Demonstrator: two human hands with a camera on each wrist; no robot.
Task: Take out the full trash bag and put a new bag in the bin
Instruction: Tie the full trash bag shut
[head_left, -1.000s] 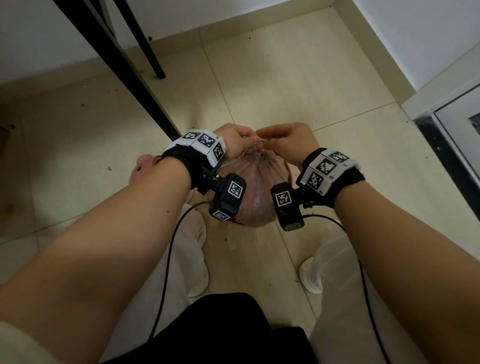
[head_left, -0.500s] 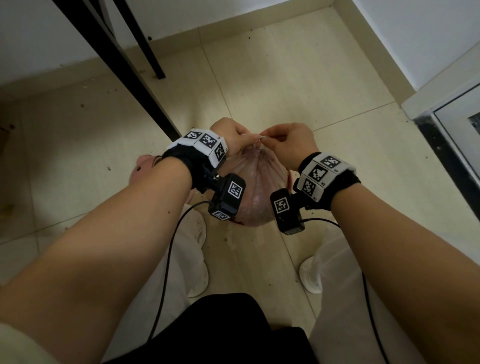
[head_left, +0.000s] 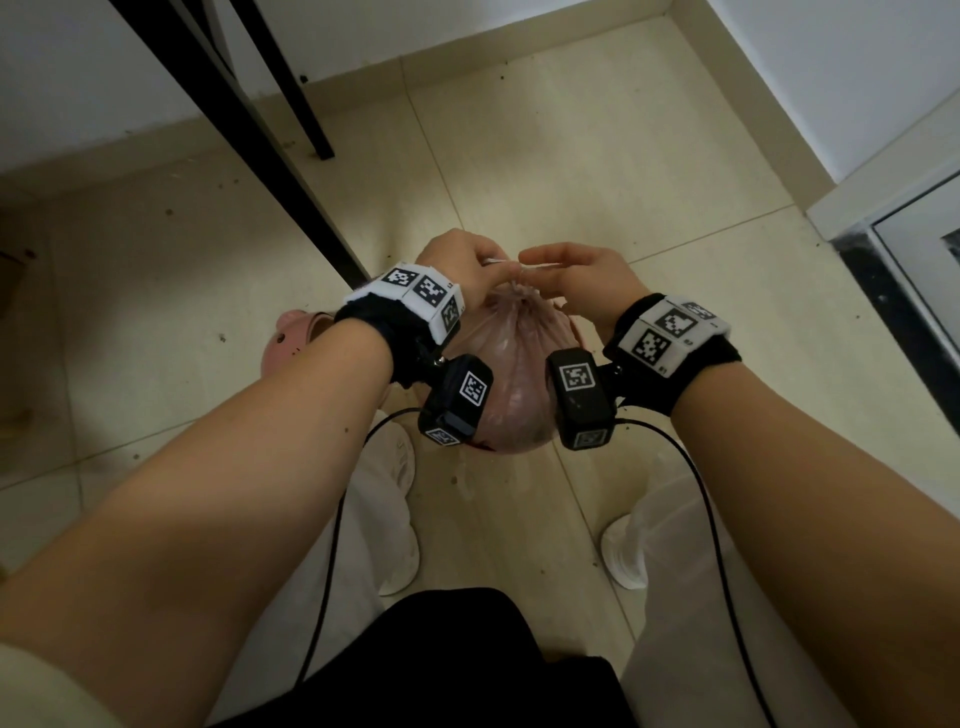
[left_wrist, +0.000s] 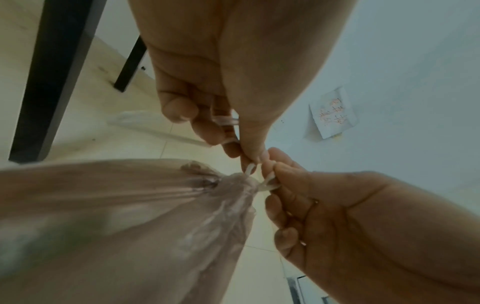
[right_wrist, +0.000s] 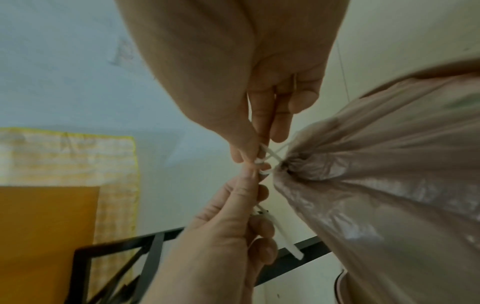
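The full trash bag (head_left: 511, 374) is hanging between the person's forearms above the tiled floor (head_left: 597, 171), its neck gathered into a pucker pointing up toward the fingers. Both hands are meeting right over that pucker. The left hand (head_left: 460, 262) is curling its fingers and pinching one length of the white drawstring (left_wrist: 267, 186) between thumb and fingertip, and the right hand (head_left: 582, 278) is pinching the other length the same way, its remaining fingers loosely folded. In the wrist views the two strands are crossing just above the neck, so the hands are touching fingertip to fingertip with the bag directly beneath them.

The bag's long axis is running straight down from the knot point, and neither hand is nearer than the other; each is sitting just beside the neck, one on the left and one on the right. By my reading, a knot is being tied, and tightening it will call for pulling the strands apart sideways, left and right. The bin is not in view.
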